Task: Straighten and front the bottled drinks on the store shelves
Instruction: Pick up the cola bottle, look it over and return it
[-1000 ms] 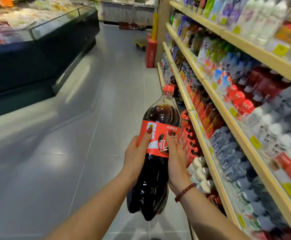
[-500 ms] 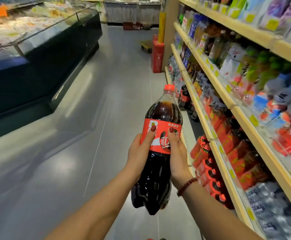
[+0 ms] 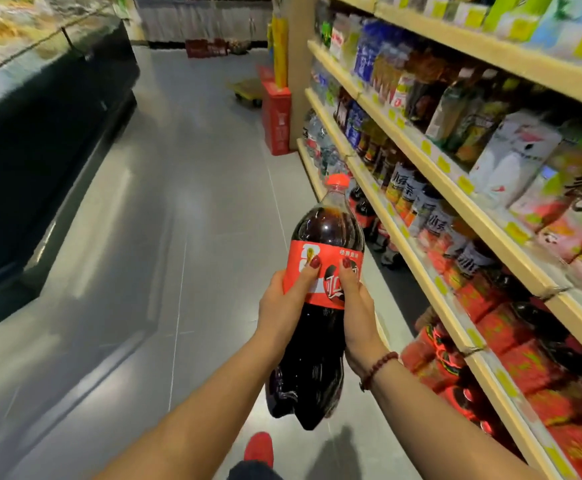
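Nearest of all, a red shoe [image 3: 258, 449] steps on the grey tiled floor [image 3: 192, 237] at the bottom of the view. Above it both bare forearms reach forward, and the left hand [image 3: 284, 311] and right hand [image 3: 358, 315] clasp a large cola bottle [image 3: 319, 320] between them, fingers curled closed round its middle and both thumbs pressed on the red label [image 3: 324, 271]. A beaded bracelet [image 3: 377, 369] circles the right wrist. The bottle is held out over the aisle floor, clear of the shelving, its long axis near upright with a slight lean to the right; the red cap [image 3: 337, 180] points up and away from the person, the lobed base hangs down toward the shoe, and the label faces the camera. Just to the right run wooden shelves [image 3: 431, 271] packed with bottled drinks, blurred at the near end. Across the aisle on the left stands a dark chiller case [image 3: 47, 140]. Further along, a red crate stack [image 3: 276, 116] sits against the shelf end.
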`<state>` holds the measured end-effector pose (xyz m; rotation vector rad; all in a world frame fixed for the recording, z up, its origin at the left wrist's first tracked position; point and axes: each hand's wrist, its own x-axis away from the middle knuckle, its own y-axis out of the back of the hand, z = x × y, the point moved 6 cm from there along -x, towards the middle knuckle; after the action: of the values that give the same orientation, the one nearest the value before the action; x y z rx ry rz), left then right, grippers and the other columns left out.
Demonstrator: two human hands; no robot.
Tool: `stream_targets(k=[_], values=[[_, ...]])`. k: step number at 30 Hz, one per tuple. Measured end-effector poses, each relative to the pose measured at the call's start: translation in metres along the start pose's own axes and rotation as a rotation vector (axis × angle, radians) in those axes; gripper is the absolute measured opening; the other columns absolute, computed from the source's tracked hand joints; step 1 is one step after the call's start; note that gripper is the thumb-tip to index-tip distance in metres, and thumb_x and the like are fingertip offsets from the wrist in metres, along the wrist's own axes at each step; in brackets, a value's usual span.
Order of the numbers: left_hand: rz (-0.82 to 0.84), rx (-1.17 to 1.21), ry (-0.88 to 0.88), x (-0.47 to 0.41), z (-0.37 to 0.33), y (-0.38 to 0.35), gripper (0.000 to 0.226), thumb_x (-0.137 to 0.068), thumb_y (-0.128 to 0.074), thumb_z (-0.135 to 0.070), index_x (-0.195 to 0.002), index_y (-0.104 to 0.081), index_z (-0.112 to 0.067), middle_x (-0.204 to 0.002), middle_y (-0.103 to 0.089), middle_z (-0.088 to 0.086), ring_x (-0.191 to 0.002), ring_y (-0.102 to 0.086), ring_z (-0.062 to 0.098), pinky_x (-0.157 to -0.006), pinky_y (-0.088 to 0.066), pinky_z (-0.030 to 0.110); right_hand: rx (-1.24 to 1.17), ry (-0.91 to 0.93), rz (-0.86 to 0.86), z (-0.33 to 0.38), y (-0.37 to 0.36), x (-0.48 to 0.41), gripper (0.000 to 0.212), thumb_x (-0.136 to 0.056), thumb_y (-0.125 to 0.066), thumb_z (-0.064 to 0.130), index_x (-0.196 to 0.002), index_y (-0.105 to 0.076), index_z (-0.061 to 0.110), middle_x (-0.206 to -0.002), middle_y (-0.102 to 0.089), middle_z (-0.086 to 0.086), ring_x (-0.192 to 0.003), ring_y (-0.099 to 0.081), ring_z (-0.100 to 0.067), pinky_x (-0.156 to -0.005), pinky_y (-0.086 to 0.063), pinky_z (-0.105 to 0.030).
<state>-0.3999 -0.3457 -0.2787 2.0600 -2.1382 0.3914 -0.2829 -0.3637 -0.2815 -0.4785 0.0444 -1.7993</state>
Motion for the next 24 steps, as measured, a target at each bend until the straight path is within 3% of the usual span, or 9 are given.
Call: stream_targets(k=[6,10,15,20,24], values=[[0.098,-0.043,0.055,-0.118,-0.033,0.013,0.083,-0.057,-0.065,-0.077,-0.117,-0.064,-0.019,-0.106,-0.073,0.008,-0.099,-0.07,0.028,-0.095,-0.052,0.05,-0.026,-0.014,-0.115,0.016,-0.043,-0.098,0.09,-0.056,-0.067,0.067,-0.123,-0.059,0.007,-0.111,-0.071,-0.015,-0.101,-0.07,-0.03,-0.093,-0.054,-0.047],[0.148,-0.034,0.092,-0.184,-0.042,0.004,0.076,-0.058,-0.068,-0.074,-0.112,-0.066,-0.02,-0.101,-0.075,0.004,-0.094,-0.072,0.023,-0.093,-0.054,0.048,-0.04,0.004,-0.15,0.025,-0.048,-0.162,0.077,-0.06,-0.068,0.066,-0.117,-0.065,0.014,-0.105,-0.075,-0.009,-0.096,-0.072,-0.025,-0.082,-0.058,-0.037],[0.185,-0.049,0.093,-0.282,-0.059,-0.018,0.073,-0.058,-0.07,-0.071,-0.111,-0.067,-0.021,-0.1,-0.076,0.003,-0.093,-0.072,0.022,-0.093,-0.054,0.047,-0.113,0.047,-0.227,0.036,-0.052,-0.255,0.074,-0.061,-0.069,0.066,-0.118,-0.065,0.018,-0.104,-0.075,-0.007,-0.095,-0.072,-0.024,-0.081,-0.057,-0.037],[0.215,-0.107,0.061,-0.381,-0.096,-0.047,0.075,-0.058,-0.07,-0.071,-0.111,-0.067,-0.018,-0.101,-0.075,0.005,-0.094,-0.072,0.024,-0.094,-0.053,0.049,-0.161,0.061,-0.267,0.07,-0.053,-0.354,0.076,-0.059,-0.067,0.068,-0.116,-0.066,0.018,-0.1,-0.076,-0.003,-0.09,-0.073,-0.019,-0.066,-0.057,-0.025],[0.29,-0.098,0.028,-0.443,-0.13,-0.077,0.067,-0.066,-0.068,-0.066,-0.11,-0.069,-0.016,-0.1,-0.076,0.006,-0.093,-0.072,0.024,-0.093,-0.054,0.048,-0.168,0.077,-0.288,0.107,-0.052,-0.42,0.08,-0.055,-0.067,0.068,-0.118,-0.065,0.019,-0.103,-0.075,-0.003,-0.092,-0.073,-0.016,-0.073,-0.058,-0.027]])
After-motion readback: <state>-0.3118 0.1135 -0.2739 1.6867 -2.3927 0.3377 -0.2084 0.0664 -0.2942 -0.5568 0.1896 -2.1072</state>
